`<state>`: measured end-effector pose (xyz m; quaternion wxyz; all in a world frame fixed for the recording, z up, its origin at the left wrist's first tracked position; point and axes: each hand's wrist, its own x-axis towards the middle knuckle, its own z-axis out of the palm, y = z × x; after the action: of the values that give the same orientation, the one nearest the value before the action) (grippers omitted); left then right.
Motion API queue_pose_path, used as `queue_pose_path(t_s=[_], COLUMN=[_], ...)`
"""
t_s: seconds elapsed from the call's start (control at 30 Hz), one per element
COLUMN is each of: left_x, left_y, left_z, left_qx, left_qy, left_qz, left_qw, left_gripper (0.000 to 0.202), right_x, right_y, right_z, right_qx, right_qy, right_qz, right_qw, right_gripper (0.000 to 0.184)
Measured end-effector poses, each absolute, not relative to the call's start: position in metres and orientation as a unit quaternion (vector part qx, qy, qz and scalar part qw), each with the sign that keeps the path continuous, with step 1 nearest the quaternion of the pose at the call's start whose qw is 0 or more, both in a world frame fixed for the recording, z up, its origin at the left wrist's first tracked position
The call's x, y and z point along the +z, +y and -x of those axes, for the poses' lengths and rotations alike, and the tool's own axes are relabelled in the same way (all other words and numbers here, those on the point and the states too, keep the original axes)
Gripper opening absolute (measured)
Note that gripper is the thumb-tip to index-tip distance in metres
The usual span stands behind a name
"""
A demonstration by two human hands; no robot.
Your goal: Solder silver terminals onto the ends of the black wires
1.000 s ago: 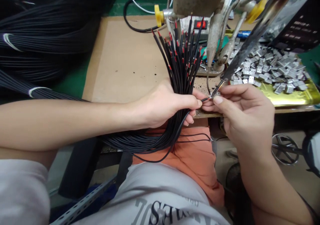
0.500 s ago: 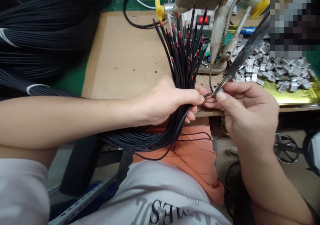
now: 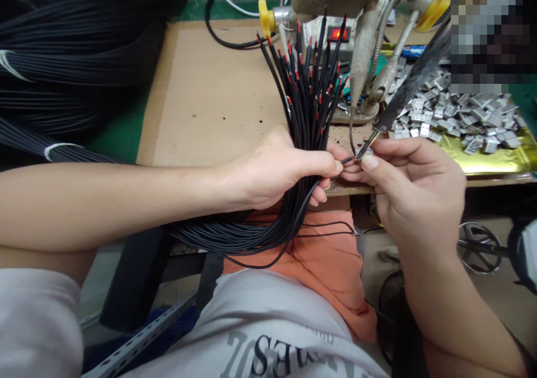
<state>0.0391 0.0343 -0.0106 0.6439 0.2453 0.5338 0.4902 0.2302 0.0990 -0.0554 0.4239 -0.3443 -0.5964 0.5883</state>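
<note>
My left hand point(image 3: 285, 168) is closed around a thick bundle of black cables point(image 3: 308, 123), whose stripped ends fan upward and show red wires. Between its thumb and fingers, one single cable point(image 3: 346, 160) points right, toward my right hand point(image 3: 415, 185). That hand pinches a small silvery USB plug point(image 3: 366, 152), mostly covered by the fingertips. The tip of a fixed soldering iron point(image 3: 403, 98) comes down to where cable and plug meet. Just left of it, a thin bent feed tube point(image 3: 352, 135) ends at the same spot. The exact contact there is too small to make out.
Many metal USB plugs point(image 3: 470, 112) lie heaped on gold foil point(image 3: 474, 162) at the right. A stand with a lit red switch point(image 3: 339, 33) is behind the cables. Cardboard point(image 3: 210, 87) covers the bench. More cable bundles point(image 3: 75, 59) lie at the left.
</note>
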Motion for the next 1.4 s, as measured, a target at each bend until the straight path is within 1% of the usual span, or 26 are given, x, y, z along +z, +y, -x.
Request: queue_pose_path(t_s=[0.1,0.27,0.43,0.57,0.73,1.1,1.27,1.4], left_x=[-0.0108,-0.0093,-0.0087,-0.0102,-0.0125,-0.0111,-0.0116,-0.0106], left_y=[0.0343,0.0337,0.0339,0.0335,0.0331,0.0346,0.0339,0.0325], left_z=[-0.0388,-0.0382,-0.0398,-0.0397,-0.0378,-0.0394,-0.0392,-0.0394], left_qx=[0.494,0.495,0.496,0.505,0.512,0.495,0.498,0.488], left_qy=[0.533,0.532,0.528,0.522,0.511,0.541,0.538,0.530], left_qz=[-0.249,-0.249,-0.236,-0.245,-0.260,-0.254,-0.266,-0.265], left_qw=[0.640,0.641,0.648,0.642,0.640,0.630,0.626,0.641], left_gripper=[0.014,0.014,0.014,0.013,0.012,0.013,0.015,0.017], right_x=[-0.0558,-0.0589,-0.0589,-0.0576,-0.0592,-0.0611,-0.0600,-0.0578], right_y=[0.0995,0.1015,0.1018,0.1006,0.0999,0.1010,0.1009,0.1001], right_z=[-0.2290,-0.2267,-0.2265,-0.2259,-0.2250,-0.2276,-0.2284,-0.2271], right_qx=[0.592,0.597,0.610,0.607,0.598,0.587,0.593,0.586], right_qy=[-0.589,-0.582,-0.571,-0.569,-0.578,-0.587,-0.594,-0.589], right_qz=[0.342,0.322,0.309,0.309,0.308,0.324,0.316,0.323], right_qw=[0.432,0.449,0.455,0.460,0.462,0.454,0.443,0.453], right_gripper=[0.017,0.025,0.018,0.016,0.018,0.021,0.017,0.021])
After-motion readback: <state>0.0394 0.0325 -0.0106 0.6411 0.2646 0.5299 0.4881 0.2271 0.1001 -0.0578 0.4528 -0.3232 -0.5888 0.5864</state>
